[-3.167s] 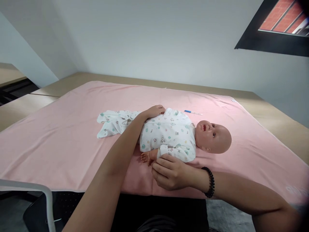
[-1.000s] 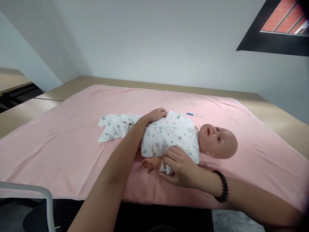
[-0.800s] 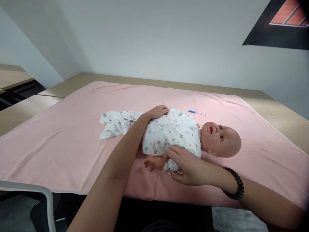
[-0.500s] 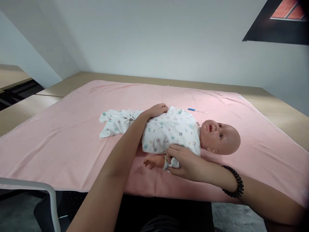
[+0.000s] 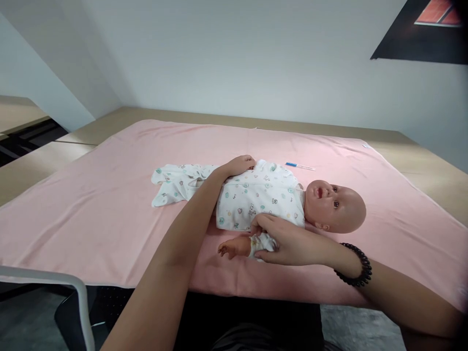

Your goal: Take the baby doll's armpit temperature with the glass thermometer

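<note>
A bald baby doll lies on its back, head to the right, in a white printed top and matching trousers. My left hand rests at the doll's far side, fingers curled over its far arm; part of the grip is hidden. Around the near sleeve my right hand is closed loosely, with the thumb below and the fingers above. The doll's bare near forearm and hand stick out of that sleeve toward the left.
A pink cloth covers most of the wooden table. Beyond the doll's shoulder lies a thin blue-and-clear stick, perhaps a thermometer. A white curved rail and a dark chair stand at the lower left.
My right hand has loosened and shifted slightly on the near sleeve, showing more of its cloth. My left hand stays put. The view has tilted a little.
</note>
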Demonstrator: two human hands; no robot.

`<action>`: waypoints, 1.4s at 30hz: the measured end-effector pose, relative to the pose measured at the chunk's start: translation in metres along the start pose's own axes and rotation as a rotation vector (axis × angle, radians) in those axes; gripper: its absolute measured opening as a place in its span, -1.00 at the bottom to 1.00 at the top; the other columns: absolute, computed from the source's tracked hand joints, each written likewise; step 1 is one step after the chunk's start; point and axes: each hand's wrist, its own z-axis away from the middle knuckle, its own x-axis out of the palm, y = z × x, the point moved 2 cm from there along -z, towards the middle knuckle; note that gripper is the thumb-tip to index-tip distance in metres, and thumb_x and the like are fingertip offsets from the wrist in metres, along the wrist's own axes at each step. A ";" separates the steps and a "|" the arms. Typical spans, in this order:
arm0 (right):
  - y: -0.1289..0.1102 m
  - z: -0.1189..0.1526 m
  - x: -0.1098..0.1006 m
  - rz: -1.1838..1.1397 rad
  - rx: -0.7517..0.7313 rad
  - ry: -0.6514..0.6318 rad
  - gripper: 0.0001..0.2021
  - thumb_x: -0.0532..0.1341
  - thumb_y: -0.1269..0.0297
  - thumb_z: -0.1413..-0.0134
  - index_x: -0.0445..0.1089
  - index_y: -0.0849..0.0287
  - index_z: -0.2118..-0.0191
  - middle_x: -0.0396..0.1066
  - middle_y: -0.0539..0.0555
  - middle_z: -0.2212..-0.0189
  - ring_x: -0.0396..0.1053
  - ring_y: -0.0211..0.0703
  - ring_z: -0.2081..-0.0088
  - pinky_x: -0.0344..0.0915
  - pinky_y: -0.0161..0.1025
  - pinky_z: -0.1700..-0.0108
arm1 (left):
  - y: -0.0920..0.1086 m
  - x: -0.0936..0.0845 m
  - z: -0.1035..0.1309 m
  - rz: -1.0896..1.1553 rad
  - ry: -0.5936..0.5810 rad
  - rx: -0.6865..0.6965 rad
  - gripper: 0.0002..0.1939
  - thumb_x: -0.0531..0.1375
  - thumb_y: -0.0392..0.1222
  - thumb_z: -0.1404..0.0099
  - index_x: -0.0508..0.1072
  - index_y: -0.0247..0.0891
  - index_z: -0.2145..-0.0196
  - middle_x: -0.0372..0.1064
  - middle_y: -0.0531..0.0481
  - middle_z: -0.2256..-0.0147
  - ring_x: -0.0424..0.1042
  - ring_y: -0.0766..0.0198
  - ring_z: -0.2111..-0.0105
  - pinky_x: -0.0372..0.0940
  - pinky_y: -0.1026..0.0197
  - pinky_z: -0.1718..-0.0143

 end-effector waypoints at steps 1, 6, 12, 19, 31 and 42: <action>0.000 0.001 -0.001 -0.001 0.030 0.005 -0.69 0.36 0.32 -0.12 0.32 0.17 0.06 0.38 0.05 0.12 0.36 -0.16 0.15 0.29 -0.23 0.17 | 0.000 0.000 0.000 0.001 -0.001 -0.002 -0.64 0.08 0.11 -0.34 0.44 -0.18 0.11 0.46 -0.08 0.02 0.40 0.11 0.07 0.25 0.10 0.00; 0.000 0.001 0.007 0.075 -0.028 -0.019 -0.73 0.33 0.38 -0.11 0.39 0.13 0.05 0.43 0.04 0.11 0.40 -0.12 0.11 0.30 -0.21 0.13 | -0.002 0.000 -0.002 -0.001 0.006 0.012 -0.64 0.08 0.11 -0.34 0.44 -0.18 0.12 0.46 -0.09 0.01 0.40 0.10 0.05 0.25 0.10 -0.01; 0.010 -0.001 0.028 0.218 -0.119 0.182 -0.71 0.39 0.29 -0.04 0.35 0.17 0.14 0.42 0.03 0.24 0.35 -0.13 0.28 0.24 -0.20 0.26 | -0.009 0.002 -0.010 0.016 0.021 -0.008 -0.63 0.09 0.12 -0.33 0.45 -0.17 0.11 0.46 -0.09 0.01 0.42 0.08 0.04 0.27 0.10 -0.01; 0.019 -0.006 0.042 0.329 -0.257 0.572 -0.78 0.28 0.27 -0.21 0.18 0.14 0.29 0.30 0.03 0.40 0.27 -0.12 0.37 0.22 -0.20 0.33 | -0.008 0.001 -0.008 0.014 -0.007 -0.002 -0.59 0.08 0.17 -0.33 0.45 -0.15 0.08 0.45 -0.10 -0.01 0.41 0.05 0.00 0.27 0.07 -0.03; 0.019 -0.007 0.047 0.347 -0.280 0.581 -0.76 0.31 0.32 -0.21 0.25 0.17 0.08 0.43 0.09 0.25 0.41 -0.03 0.23 0.33 -0.16 0.21 | -0.002 0.001 -0.001 0.000 0.002 0.005 -0.59 0.07 0.15 -0.33 0.45 -0.14 0.05 0.47 -0.07 -0.01 0.41 0.07 0.00 0.26 0.05 -0.10; 0.019 -0.007 0.048 0.435 -0.302 0.545 -0.89 0.21 0.32 -0.32 0.28 0.16 0.10 0.41 0.10 0.27 0.35 -0.03 0.25 0.32 -0.12 0.21 | 0.000 0.002 0.000 0.011 0.007 0.000 -0.62 0.09 0.11 -0.31 0.45 -0.16 0.07 0.46 -0.10 -0.05 0.39 0.06 -0.04 0.24 0.08 -0.11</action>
